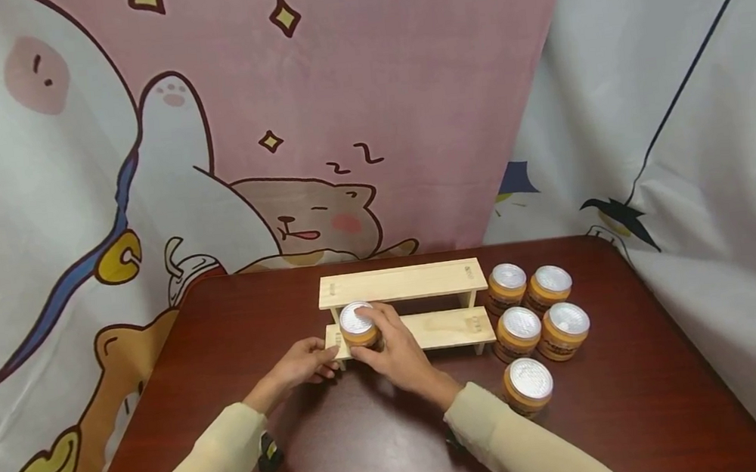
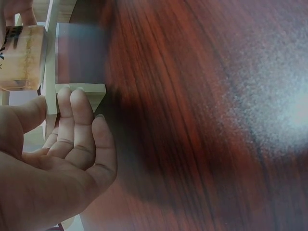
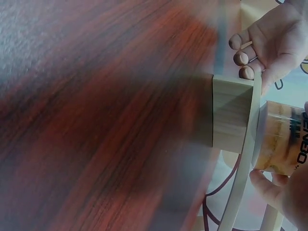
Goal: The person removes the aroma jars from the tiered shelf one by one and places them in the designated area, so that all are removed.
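A jar with a silver lid and an orange label (image 1: 359, 335) stands upright at the left end of the lower plank of a two-step wooden rack (image 1: 442, 329). My right hand (image 1: 399, 348) grips this jar from its right side, with fingers over the lid's edge and the thumb low at the front. In the right wrist view the jar's base (image 3: 262, 137) is right at the plank's surface. My left hand (image 1: 304, 362) holds the left end of the lower plank. Its thumb is at the plank's edge, and its fingers (image 2: 82, 115) are curled below by the support leg.
To the right of the rack stand several similar silver-lidded jars (image 1: 522, 328), the nearest one (image 1: 529, 382) apart at the front. The rack's upper plank (image 1: 399, 282) lies behind the lower. A dark red wooden table (image 1: 371, 449) carries everything, with a cartoon-printed cloth (image 1: 407, 111) hanging behind.
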